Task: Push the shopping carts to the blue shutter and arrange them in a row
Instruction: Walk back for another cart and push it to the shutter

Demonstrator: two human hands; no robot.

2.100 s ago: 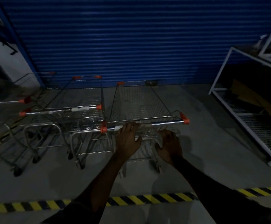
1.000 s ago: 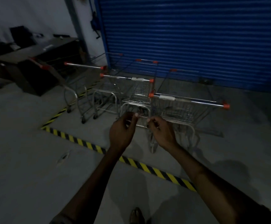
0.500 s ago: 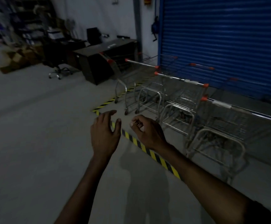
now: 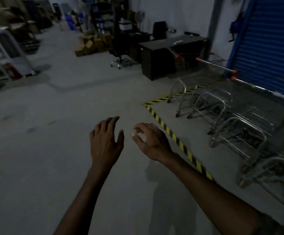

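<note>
1. Both hands, left hand [image 4: 104,143] and right hand [image 4: 150,141], have let go of the cart handle; fingers loose, holding nothing.
2. Shopping carts [image 4: 236,116] now stand rowed beside the blue shutter [image 4: 270,44]; the view has swung away, likely seeking another cart.

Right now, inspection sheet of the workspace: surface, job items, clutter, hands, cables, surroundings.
Surface: grey concrete floor; yellow-black hazard tape marks off the cart bay.
Job's things: shopping carts in a row behind the tape, before the blue shutter.
Clutter: cardboard boxes near the shelving.
Hands: left hand and right hand both empty, over bare floor, clear of the carts.
Cables: nothing seen.
Surroundings: dark desk, office chair, white rack; dim, blurred.
</note>
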